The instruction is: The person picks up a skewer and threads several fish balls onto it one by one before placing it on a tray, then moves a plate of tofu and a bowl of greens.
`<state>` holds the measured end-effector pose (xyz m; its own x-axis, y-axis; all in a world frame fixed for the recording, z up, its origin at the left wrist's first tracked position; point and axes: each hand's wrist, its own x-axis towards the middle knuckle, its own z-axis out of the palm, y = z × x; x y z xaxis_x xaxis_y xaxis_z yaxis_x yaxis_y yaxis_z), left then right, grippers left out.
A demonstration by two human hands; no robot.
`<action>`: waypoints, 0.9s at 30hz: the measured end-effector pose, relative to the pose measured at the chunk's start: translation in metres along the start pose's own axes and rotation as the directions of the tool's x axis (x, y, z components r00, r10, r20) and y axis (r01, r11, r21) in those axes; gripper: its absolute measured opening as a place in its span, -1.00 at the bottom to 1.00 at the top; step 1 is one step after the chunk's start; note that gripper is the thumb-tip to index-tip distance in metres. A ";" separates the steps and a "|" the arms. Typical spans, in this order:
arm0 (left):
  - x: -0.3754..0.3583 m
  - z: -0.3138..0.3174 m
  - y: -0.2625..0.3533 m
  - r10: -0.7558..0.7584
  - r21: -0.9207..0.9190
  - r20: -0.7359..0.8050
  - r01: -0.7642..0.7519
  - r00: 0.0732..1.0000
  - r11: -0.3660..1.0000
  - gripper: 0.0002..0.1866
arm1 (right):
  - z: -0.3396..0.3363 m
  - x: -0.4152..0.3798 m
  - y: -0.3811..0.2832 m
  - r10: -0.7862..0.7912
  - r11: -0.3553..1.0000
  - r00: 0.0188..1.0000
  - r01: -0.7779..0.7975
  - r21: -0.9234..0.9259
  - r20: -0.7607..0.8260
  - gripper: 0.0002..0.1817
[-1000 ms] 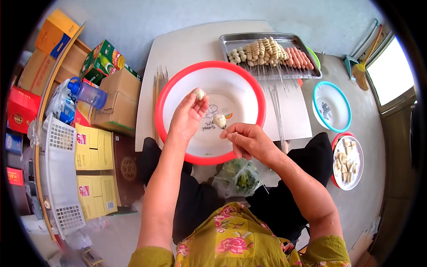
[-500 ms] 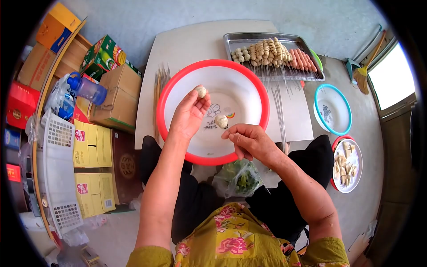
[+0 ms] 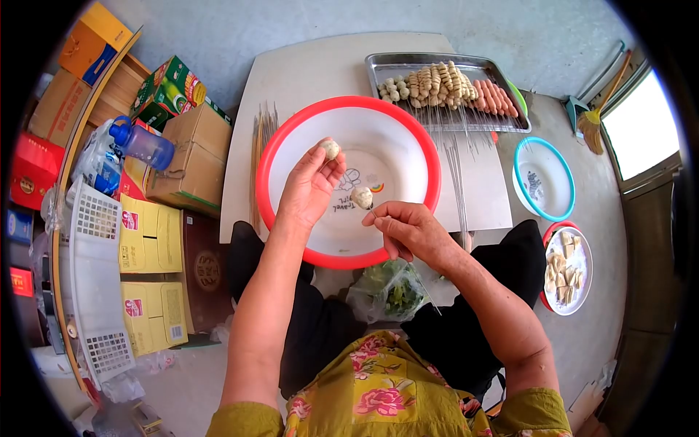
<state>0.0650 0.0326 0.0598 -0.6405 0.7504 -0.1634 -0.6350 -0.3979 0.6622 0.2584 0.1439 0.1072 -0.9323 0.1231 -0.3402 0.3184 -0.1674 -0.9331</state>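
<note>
Between the fingertips of my left hand [image 3: 314,182] is a pale, speckled meatball [image 3: 330,149], held over the left part of a white basin [image 3: 349,256] with a red rim. My right hand [image 3: 403,227] pinches a thin metal skewer [image 3: 428,291]. Its upper end carries another speckled meatball [image 3: 362,197], and its lower end slants down past my wrist towards my knee. The two meatballs are apart. Printed lettering and a small rainbow show on the basin's floor.
A metal tray [image 3: 375,69] at the table's back right holds skewered meatballs, spiral-cut pieces and sausages. Bare skewers [image 3: 457,191] lie on the table [image 3: 306,65]. A blue-rimmed basin [image 3: 518,178] and a plate of pale pieces [image 3: 586,291] stand right. Boxes [image 3: 196,156] crowd the left.
Hardly anything differs. Both hands keep their grip and the two meatballs have shifted only very slightly.
</note>
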 end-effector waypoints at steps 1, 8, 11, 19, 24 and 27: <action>0.000 0.001 0.000 0.003 0.004 0.004 -0.003 1.000 1.000 -0.64 | 0.000 0.000 0.000 0.001 1.000 1.000 -0.001 0.000 -0.001 -0.76; -0.001 0.001 0.000 0.004 0.025 0.039 -0.005 0.999 1.000 -0.69 | 0.000 0.001 0.001 -0.008 1.000 1.000 0.008 0.012 -0.006 -0.76; -0.001 0.002 0.001 -0.004 0.019 0.054 0.003 0.999 1.000 -0.69 | -0.002 0.002 0.003 -0.031 1.000 0.999 0.031 -0.003 0.007 -0.75; -0.005 0.008 0.000 -0.031 0.008 0.065 0.031 0.997 0.999 -0.73 | 0.001 0.005 0.008 -0.060 0.998 0.998 0.060 0.022 -0.003 -0.78; -0.006 0.009 -0.001 -0.036 0.023 0.111 0.034 0.993 0.999 -0.73 | 0.002 0.006 0.006 -0.062 0.998 0.998 0.062 0.006 -0.019 -0.79; -0.006 0.010 -0.002 -0.041 0.028 0.119 0.038 0.992 0.999 -0.73 | 0.002 0.006 0.005 -0.058 0.998 0.998 0.058 0.006 -0.026 -0.79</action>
<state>0.0741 0.0339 0.0667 -0.5576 0.8238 -0.1021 -0.6466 -0.3539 0.6757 0.2541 0.1418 0.1004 -0.9443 0.1575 -0.2888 0.2629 -0.1664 -0.9504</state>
